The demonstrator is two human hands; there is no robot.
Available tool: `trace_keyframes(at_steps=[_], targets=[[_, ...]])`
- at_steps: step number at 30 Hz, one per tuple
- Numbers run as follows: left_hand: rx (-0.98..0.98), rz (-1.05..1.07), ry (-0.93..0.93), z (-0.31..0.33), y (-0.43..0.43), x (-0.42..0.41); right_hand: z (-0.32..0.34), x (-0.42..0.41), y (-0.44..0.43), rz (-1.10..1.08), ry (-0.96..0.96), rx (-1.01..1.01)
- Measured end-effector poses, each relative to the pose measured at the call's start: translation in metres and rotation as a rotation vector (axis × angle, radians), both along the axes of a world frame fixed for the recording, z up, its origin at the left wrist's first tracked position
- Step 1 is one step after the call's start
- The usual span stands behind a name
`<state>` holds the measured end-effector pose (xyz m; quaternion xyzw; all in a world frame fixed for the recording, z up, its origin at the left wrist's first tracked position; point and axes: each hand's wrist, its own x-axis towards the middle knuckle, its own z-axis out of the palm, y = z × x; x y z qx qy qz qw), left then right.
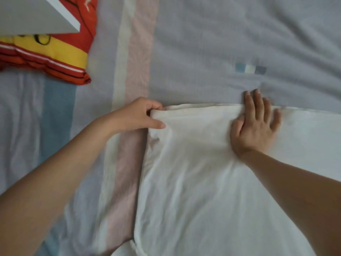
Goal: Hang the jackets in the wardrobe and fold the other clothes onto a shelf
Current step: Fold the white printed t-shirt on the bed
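White garment (pixel 203 172) flat on bed (pixel 203 43), creased.
Left hand (pixel 140 115) pinches its 10 o'clock corner; right hand (pixel 256 124) pressed flat, fingers spread, on top edge.

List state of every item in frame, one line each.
white garment: spread flat on the bed, far-left corner lifted and bunched
left hand: closed, pinching the garment's corner
right hand: open, palm pressed flat on the garment near its far edge
red and yellow cloth: folded or bunched, lying at far left, untouched
bedsheet: spread out, lightly wrinkled
white panel: overhangs the red cloth; what it is cannot be told
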<state>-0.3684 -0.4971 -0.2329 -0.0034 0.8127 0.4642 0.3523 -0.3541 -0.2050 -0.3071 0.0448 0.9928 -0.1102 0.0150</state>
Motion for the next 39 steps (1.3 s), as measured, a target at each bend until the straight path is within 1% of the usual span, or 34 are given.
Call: trace_keyframes(at_steps=[2, 8, 10, 12, 16, 17, 20, 22, 24, 27, 28, 29, 30, 31, 34, 36, 39], targets=[[-0.021, 0.0, 0.036, 0.007, -0.007, -0.004, 0.001, 0.0, -0.001, -0.004, 0.003, -0.006], [-0.017, 0.158, 0.075, 0.02, -0.031, -0.012, -0.001, -0.002, -0.002, 0.004, 0.023, -0.01], [-0.047, 0.157, 0.112, 0.011, -0.035, -0.012, -0.001, -0.002, -0.002, 0.003, 0.029, -0.009], [-0.113, 0.123, 0.189, -0.001, -0.037, -0.011, -0.001, -0.002, -0.003, 0.003, 0.032, -0.006], [-0.294, 0.151, 0.341, -0.027, -0.034, -0.008, -0.001, -0.003, -0.004, 0.008, 0.031, 0.0], [-0.37, 0.165, 0.376, -0.034, -0.029, -0.005, -0.002, -0.002, -0.002, 0.009, 0.032, 0.004], [-0.687, 0.149, 0.529, -0.047, -0.013, 0.009, -0.001, -0.002, -0.004, 0.008, 0.041, -0.001], [-0.783, 0.154, 0.617, -0.053, 0.001, 0.018, -0.001, -0.002, -0.003, 0.007, 0.043, 0.0], [-0.749, 0.258, 0.651, -0.057, 0.01, 0.023, -0.001, -0.001, -0.003, 0.007, 0.047, 0.0], [-0.568, 0.42, 0.705, -0.046, 0.006, 0.027, -0.001, -0.002, -0.002, 0.007, 0.047, -0.004], [-0.571, 0.428, 0.737, -0.042, 0.004, 0.028, -0.001, -0.002, -0.002, 0.01, 0.045, -0.003], [-0.62, 0.418, 0.769, -0.039, 0.001, 0.029, -0.001, -0.002, -0.002, 0.013, 0.045, -0.003], [-0.681, 0.412, 0.772, -0.039, -0.001, 0.029, -0.001, -0.001, -0.001, 0.017, 0.049, -0.003], [-0.743, 0.427, 0.732, -0.042, -0.001, 0.029, 0.0, -0.001, -0.001, 0.018, 0.054, -0.007], [-0.912, 0.515, 0.538, -0.06, 0.008, 0.022, -0.001, -0.002, -0.001, 0.013, 0.065, -0.02], [-0.979, 0.56, 0.462, -0.066, 0.015, 0.018, -0.001, -0.003, -0.002, 0.018, 0.068, -0.017], [-1.04, 0.552, 0.424, -0.064, 0.024, 0.017, -0.001, -0.001, 0.0, 0.022, 0.069, -0.026]])
